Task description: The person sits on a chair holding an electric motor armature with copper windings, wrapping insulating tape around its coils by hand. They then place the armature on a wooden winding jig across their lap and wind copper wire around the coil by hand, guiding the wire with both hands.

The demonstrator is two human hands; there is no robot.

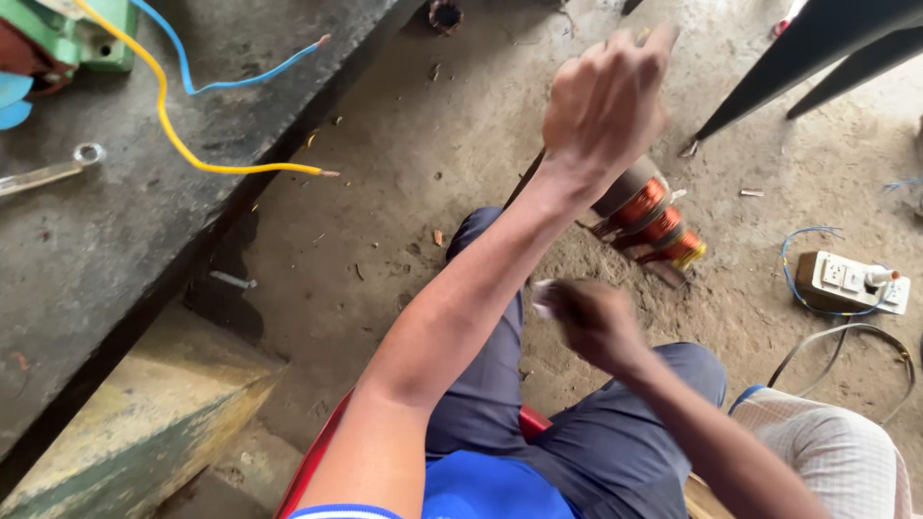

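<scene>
Blue shirt hem and dark trousers fill the bottom edge; person seated on a red stool (310,459) over a dusty concrete floor (404,154).

Far left: grey workbench slab (87,240) carrying a ring spanner (48,171), a green motor housing (72,34), and loose yellow wire (183,144) and blue wire (240,79) trailing off its edge, bare ends free.

Centre: left hand (604,101) raised high, fingers curled into a closed fist; anything pinched in it is too thin to make out. Just below, right hand (594,322) blurred, fingers closed around a small pale object (544,298).

Between and behind the hands, on the floor: copper coil bundle (654,223), three orange-red wound sections on a dark former, tilted, probably set there within arm's reach.

Right: white socket box (851,282) with blue lead, well apart from the coil.
</scene>
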